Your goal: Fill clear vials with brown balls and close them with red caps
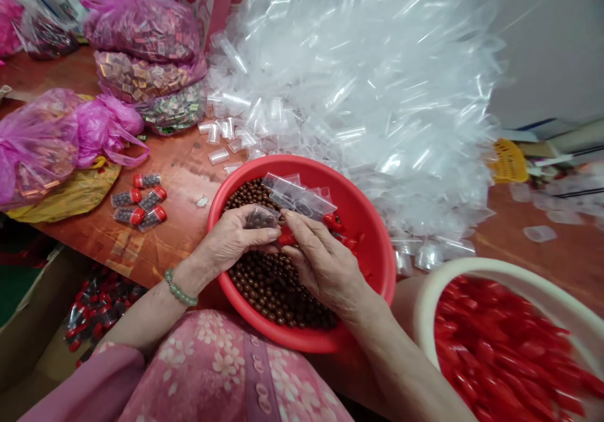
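Pinching a clear tube point(272, 216) (brown balls point(257, 220) inside), left hand point(236, 241); right hand point(321, 266) pinches red cap point(287, 238)

A pale grey wall point(557, 44) rises far right, beyond the worn wooden table point(189, 180); a cardboard box point(23, 346) stands near left.

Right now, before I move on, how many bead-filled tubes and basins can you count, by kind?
Red-capped tubes on the table: 5
Uncapped tube in the left hand: 1
Red basin: 1
Cream-rimmed basin: 1
Total: 8
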`<state>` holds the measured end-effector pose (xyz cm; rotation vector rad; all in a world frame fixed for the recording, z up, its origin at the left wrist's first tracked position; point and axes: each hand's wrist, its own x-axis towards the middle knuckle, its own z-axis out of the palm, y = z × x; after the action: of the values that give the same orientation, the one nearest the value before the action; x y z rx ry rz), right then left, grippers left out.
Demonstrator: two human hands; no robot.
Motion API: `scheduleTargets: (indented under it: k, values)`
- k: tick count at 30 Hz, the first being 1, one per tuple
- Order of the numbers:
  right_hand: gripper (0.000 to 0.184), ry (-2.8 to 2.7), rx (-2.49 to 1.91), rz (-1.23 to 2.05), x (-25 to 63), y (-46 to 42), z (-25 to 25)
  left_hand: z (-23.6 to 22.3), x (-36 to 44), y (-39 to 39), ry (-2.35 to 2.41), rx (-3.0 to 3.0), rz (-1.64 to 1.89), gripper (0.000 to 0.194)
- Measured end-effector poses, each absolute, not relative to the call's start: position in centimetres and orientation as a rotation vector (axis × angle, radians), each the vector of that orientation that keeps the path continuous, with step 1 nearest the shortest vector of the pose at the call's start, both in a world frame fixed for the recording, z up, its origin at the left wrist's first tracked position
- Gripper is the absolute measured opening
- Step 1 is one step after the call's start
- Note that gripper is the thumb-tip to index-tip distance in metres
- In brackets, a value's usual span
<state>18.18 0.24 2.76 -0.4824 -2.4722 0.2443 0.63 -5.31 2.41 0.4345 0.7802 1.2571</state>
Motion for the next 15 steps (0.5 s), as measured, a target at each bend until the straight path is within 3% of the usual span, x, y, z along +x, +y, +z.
scheduleTargets:
  k: [3, 5, 12, 15]
  values:
    - [0.067, -2.546, -0.415, 0.228, 18.7, 0.3, 3.6, 2.4, 0.6, -5.4, 0.793, 0.475, 1.24, 0.038]
    - [0.064, -2.575, -0.416, 0.275, 19.0, 0.3, 4.2, 2.2, 0.6, -5.4, 0.784, 0.505, 1.237, 0.039]
    - [0.019, -2.016, -0.953, 0.941, 18.1, 0.6, 5.1, 2.1, 0.4, -5.5, 0.729, 0.592, 1.165, 0.039]
    - [0.016, -1.804, -0.97, 1.11, 16.8, 0.9, 5.4, 2.4, 0.4, -5.5, 0.785, 0.641, 1.135, 0.032]
